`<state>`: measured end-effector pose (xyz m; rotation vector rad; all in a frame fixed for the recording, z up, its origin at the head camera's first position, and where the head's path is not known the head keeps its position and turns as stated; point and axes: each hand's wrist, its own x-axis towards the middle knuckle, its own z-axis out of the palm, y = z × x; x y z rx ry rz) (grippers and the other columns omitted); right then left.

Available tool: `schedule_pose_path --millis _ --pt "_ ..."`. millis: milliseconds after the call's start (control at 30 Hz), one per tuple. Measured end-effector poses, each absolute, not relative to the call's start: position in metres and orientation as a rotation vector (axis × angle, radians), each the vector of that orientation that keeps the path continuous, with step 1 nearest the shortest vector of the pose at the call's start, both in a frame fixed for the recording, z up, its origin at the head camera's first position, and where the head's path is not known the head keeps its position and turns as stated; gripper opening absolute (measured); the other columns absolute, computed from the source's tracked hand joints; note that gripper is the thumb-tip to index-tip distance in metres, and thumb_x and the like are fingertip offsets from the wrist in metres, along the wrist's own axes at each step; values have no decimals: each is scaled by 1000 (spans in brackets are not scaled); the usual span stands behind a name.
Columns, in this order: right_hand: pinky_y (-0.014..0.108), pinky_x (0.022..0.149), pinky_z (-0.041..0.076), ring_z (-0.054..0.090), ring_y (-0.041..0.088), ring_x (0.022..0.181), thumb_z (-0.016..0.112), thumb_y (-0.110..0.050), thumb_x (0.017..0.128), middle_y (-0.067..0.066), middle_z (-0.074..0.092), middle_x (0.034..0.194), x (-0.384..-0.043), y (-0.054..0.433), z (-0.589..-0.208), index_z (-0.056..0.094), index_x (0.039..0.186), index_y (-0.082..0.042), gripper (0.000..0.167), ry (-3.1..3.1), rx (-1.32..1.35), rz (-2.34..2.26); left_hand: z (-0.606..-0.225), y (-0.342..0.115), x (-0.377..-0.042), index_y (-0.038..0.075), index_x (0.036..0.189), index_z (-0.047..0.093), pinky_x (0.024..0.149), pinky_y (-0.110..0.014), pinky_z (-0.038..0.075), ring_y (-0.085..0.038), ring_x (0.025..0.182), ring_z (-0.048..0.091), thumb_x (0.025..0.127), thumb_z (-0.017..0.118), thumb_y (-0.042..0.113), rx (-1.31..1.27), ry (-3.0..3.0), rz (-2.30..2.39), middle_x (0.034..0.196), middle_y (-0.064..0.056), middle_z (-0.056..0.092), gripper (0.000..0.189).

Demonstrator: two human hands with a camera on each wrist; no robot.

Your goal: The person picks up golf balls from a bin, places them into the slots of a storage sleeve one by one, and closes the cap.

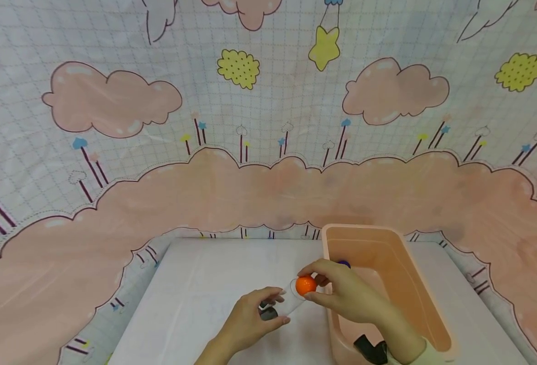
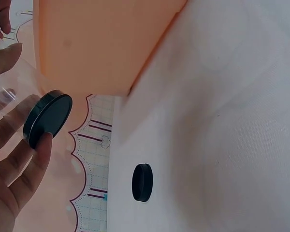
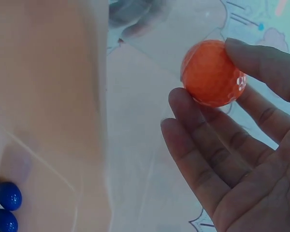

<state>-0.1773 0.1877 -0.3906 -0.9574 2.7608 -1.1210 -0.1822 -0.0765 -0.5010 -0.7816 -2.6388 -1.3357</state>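
Grips a clear plastic cylinder (image 1: 288, 304) with a round black end cap (image 2: 48, 118) in the left hand (image 1: 252, 317), with thumb and fingers curled partway round it. Pinches a glossy dimpled orange ball (image 1: 306, 286) between thumb and fingers of the half-open right hand (image 1: 348, 294), at the cylinder's 2 o'clock end. Works over a white tabletop (image 1: 213, 284), with a pale orange plastic bin (image 1: 368, 246) at 3 o'clock, containing glossy blue balls (image 3: 8, 195), and a loose round black lid (image 2: 142, 182) at 4 o'clock from the cap in the left wrist view.

Cloud-patterned backdrop (image 1: 268, 195) behind a white table (image 1: 204, 284)
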Motion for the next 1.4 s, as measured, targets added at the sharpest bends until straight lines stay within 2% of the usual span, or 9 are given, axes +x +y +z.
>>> schedule_pose_path --millis 233,1000,1267,1400 --pt "29 92 58 64 3 98 78 -31 93 -13 69 119 -180 184 -390 67 125 -24 35 2760 -979 -1091 -498 -76 -184 26 129 68 87 -30 60 -3 99 68 86 82 51 -784 -2644 -1303 110 15 75 52" --pt "28 91 58 64 2 98 81 -24 91 -12 68 118 -181 180 -389 68 127 -23 38 2794 -1011 -1058 -492 -75 -183 29 128 68 86 -26 59 -2 95 67 86 81 54 -742 -2648 -1296 109 16 75 51" --pt "28 91 58 63 2 97 81 -23 91 -12 68 117 -181 180 -389 68 127 -23 38 2813 -1031 -1031 -490 -76 -182 29 129 68 89 -31 60 -16 98 71 86 82 52 -732 -2655 -1306 110 17 75 52" --pt "28 90 58 64 2 97 82 -23 91 -12 68 116 -180 180 -389 68 127 -22 39 2823 -1042 -1022 -490 -76 -182 30 129 68 89 -32 60 -11 98 70 85 82 53 -724 -2654 -1297 110 18 74 52"
